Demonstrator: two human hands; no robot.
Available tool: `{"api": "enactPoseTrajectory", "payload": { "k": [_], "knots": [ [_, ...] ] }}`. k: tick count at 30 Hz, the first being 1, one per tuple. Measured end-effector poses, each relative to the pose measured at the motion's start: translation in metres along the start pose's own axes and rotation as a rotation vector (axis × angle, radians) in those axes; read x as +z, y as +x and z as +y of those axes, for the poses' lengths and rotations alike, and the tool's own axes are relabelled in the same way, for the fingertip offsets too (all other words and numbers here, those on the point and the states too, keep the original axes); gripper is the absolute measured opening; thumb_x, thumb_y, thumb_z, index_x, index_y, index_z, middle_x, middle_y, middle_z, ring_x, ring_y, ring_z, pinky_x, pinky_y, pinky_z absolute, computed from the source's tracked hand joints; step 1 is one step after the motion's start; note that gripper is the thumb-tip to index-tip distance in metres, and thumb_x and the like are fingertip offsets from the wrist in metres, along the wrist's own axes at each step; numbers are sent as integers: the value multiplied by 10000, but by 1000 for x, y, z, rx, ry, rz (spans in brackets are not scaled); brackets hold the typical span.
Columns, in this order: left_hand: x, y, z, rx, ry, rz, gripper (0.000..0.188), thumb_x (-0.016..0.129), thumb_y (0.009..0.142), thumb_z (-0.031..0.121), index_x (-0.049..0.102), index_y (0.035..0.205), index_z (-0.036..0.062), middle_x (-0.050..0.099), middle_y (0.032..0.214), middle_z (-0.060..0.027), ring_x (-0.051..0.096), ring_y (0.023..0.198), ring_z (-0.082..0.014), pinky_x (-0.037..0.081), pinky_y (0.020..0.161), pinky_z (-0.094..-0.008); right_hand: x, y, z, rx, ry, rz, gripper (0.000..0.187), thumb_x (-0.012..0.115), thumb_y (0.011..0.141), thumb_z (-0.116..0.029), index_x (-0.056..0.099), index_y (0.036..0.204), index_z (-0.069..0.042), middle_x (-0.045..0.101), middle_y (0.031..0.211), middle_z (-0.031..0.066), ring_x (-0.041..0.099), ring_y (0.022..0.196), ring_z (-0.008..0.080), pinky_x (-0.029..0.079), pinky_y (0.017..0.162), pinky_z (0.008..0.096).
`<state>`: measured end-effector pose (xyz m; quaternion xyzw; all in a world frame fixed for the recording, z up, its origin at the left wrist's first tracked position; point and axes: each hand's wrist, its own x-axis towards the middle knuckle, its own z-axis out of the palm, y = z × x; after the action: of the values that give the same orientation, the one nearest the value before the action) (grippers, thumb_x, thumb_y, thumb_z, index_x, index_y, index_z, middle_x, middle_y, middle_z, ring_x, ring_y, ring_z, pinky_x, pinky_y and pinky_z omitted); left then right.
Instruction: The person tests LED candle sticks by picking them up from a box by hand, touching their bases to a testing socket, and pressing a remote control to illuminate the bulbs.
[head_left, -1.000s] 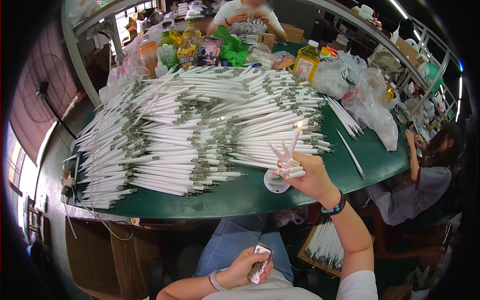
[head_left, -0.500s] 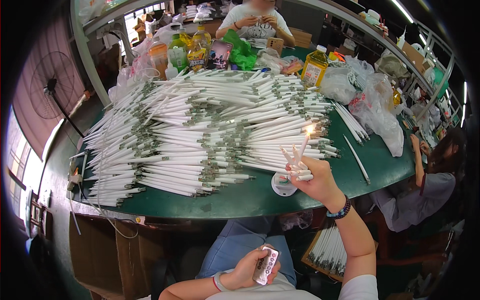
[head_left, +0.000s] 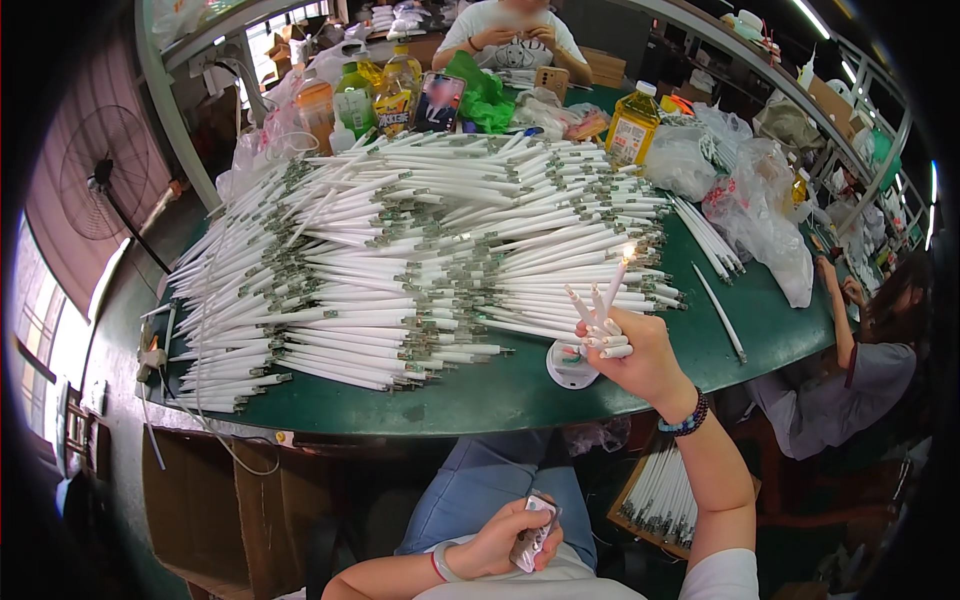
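Note:
My right hand (head_left: 648, 358), raised over the table's front edge, is closed around a bunch of several white candle-shaped sticks (head_left: 615, 285). One stands up from the fist with a bright glowing tip; other pointed tips show dark, and blunt ends poke out by the fingers. Low over my lap, my left hand (head_left: 490, 548) grips a small white remote control (head_left: 532, 545), its thumb lying over the button face. A large heap of long white sticks with greenish ends (head_left: 370, 270) covers the table beyond. Just left of my right fist sits a round white device (head_left: 569, 368), partly hidden.
On the green table (head_left: 480, 405), a single stick (head_left: 720, 313) lies right of the heap. Bottles (head_left: 632, 128), plastic bags (head_left: 765, 220) and a phone (head_left: 438, 103) line the back. A box of sticks (head_left: 660, 495) is below. Two other people sit across and at right.
My left thumb has shifted across the remote's face, and the remote has tilted. My right hand has moved slightly, with the tip still glowing. The phone screen shows a different picture.

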<state>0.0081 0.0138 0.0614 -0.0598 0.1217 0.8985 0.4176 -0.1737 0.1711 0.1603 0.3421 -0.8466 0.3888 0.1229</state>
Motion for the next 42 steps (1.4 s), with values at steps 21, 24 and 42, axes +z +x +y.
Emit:
{"api": "enactPoseTrajectory", "payload": {
  "k": [21,24,42],
  "knots": [
    [-10,4,-1,-37,-48,-72,180,413,860,257,476,977,136,478,665,-117,477,512,-210,401,467,-313,-17,54,40,-328,-967,-189,265,584,557,15,493,802,-30,538,682,99,549,695,264,439,607,328],
    [-11,3,1,-36,-61,-64,190,415,854,286,475,951,134,474,658,-111,472,505,-210,399,465,-312,-20,51,40,-319,-889,-154,220,583,585,19,500,784,-25,529,672,90,558,711,225,441,603,302],
    [-11,8,5,-85,-98,-26,224,450,827,336,459,839,112,470,633,-95,462,491,-194,402,453,-316,-22,-5,11,157,288,118,124,592,727,-23,599,846,11,598,701,27,538,602,79,422,537,199]
  ]
}}
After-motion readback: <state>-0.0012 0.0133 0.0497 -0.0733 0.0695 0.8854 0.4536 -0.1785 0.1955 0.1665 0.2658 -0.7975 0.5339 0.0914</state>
